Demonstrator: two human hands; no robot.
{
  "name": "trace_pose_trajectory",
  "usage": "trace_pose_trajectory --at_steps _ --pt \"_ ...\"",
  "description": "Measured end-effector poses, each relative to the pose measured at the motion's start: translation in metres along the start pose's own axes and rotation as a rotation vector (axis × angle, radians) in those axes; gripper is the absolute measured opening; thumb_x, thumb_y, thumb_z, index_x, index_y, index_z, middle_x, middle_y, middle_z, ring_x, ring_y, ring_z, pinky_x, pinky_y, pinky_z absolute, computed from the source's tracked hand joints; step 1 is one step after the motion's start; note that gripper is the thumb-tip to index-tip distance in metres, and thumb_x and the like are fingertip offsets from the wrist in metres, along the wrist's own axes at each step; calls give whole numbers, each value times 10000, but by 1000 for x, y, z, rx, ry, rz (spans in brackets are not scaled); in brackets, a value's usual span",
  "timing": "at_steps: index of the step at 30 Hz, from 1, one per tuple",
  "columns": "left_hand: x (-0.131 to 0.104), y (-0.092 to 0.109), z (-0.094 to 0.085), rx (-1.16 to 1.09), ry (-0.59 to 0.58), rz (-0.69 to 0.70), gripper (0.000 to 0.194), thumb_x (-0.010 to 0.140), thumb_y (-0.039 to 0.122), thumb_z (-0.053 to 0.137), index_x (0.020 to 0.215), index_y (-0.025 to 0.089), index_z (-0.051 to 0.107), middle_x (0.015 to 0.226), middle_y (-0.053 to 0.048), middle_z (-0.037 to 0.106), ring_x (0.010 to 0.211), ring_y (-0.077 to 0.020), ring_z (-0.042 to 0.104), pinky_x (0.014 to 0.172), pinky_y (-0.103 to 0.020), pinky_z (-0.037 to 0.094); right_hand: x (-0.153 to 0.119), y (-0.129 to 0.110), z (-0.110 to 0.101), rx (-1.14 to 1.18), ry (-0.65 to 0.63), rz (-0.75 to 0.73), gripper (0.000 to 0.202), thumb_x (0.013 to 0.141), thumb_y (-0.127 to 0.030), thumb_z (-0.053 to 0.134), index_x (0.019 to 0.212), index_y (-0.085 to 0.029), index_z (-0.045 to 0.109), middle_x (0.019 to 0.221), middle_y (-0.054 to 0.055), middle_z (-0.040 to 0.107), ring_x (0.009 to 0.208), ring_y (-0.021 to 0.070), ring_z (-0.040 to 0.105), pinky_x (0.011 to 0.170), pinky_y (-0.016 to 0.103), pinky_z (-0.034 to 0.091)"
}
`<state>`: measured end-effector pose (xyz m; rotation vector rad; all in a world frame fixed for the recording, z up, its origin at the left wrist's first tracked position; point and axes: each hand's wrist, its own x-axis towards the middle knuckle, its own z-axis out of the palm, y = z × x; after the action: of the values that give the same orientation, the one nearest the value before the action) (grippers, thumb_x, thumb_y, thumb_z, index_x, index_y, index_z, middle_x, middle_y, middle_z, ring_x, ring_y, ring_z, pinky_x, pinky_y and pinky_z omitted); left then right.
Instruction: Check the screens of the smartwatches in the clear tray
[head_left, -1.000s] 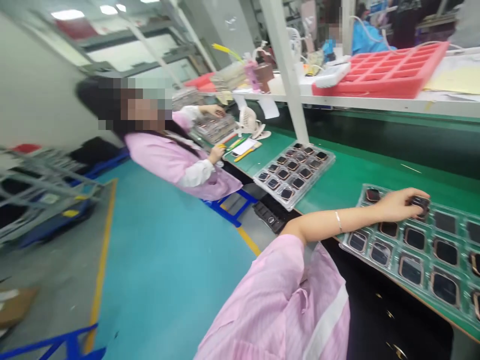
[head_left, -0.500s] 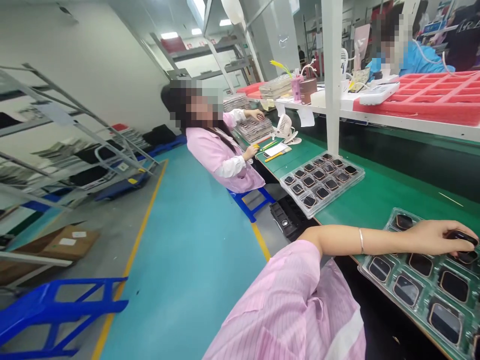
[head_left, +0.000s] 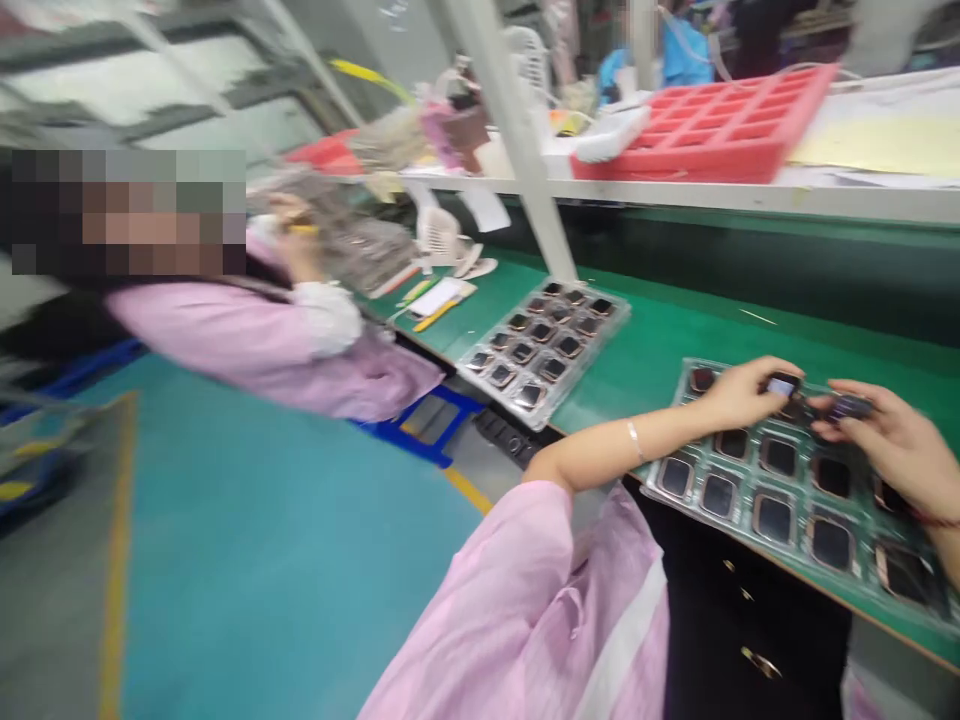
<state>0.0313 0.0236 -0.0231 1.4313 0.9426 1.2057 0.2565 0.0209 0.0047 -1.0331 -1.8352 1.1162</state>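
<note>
Left hand (head_left: pixel 739 395) pinches a small dark piece (head_left: pixel 782 384) between thumb and fingers; right hand (head_left: pixel 900 440) pinches a second piece (head_left: pixel 849 407), just beside it; both are above the tray (head_left: pixel 694 508). Handling, my judgement: hold by the edges, pads off the glossy faces; level each piece before contact; leave a gap so the two do not knock; light pressure, as thin plastic probably flexes. Materials: tray clear, ribbed, moulded into square pockets; below the grip, rounded dark squares (head_left: pixel 775 518) with coppery rims; green bench (head_left: pixel 660 325) smooth, slightly glossy; piece details blurred.
</note>
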Motion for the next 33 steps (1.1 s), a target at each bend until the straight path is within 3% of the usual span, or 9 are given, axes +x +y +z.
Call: trace_pose_trajectory --at_steps 2,4,8,12,15,18,26,33 --pt "-4 7 -3 35 23 13 390 793 88 649 1178 140 674 1217 -122 716 1073 -208 699 1036 -368 552 2 -4 4 139 -19 90 486 871 -501 816 1251 -239 666 1170 209 752 820 244 793 777 375 680" --pt "-4 10 -8 17 22 13 414 771 68 637 1177 141 668 1195 -114 721 1078 -209 696 1005 -351 563 6 -5 7 201 -28 79 511 836 -447 821 1250 -214 632 1140 159 758 808 225 781 753 376 684" --pt "-5 12 -10 5 3 -44 445 747 62 615 1184 137 654 1133 -97 725 984 -182 699 903 -310 583 8 1 10 227 -43 57 481 831 -303 753 1275 -192 605 1136 120 754 818 194 765 741 344 668" --pt "-7 15 -9 -32 -6 -90 493 747 95 649 1238 143 651 1181 -108 729 998 -185 706 841 -274 581 7 3 8 272 -56 88 527 833 -243 728 1342 -209 594 1261 117 728 895 193 768 803 356 672" --pt "-6 18 -11 -67 4 -145 592 807 170 665 1397 172 611 1301 -129 706 992 -197 720 730 -247 562 10 5 4 381 -43 142 586 879 -286 730 1442 -277 568 1399 91 671 1029 208 764 881 372 673" --pt "-4 20 -14 -95 -5 -178 632 885 258 658 1505 187 557 1368 -146 672 980 -208 730 676 -243 542 12 8 0 463 -34 168 610 909 -384 769 1480 -309 568 1408 78 666 1051 206 757 916 368 668" --pt "-1 19 -16 -35 -102 -125 734 860 459 759 1506 178 552 1002 -79 702 743 -149 678 614 -234 504 15 10 -3 444 -37 154 666 770 -533 919 1295 -208 666 1158 86 742 683 125 660 692 302 649" --pt "-4 30 -16 -44 -133 -129 698 813 470 803 1403 163 593 890 -32 680 632 -105 616 598 -236 486 17 5 -3 266 -87 92 669 826 -608 834 1319 -213 613 1200 95 712 650 119 611 663 319 618"
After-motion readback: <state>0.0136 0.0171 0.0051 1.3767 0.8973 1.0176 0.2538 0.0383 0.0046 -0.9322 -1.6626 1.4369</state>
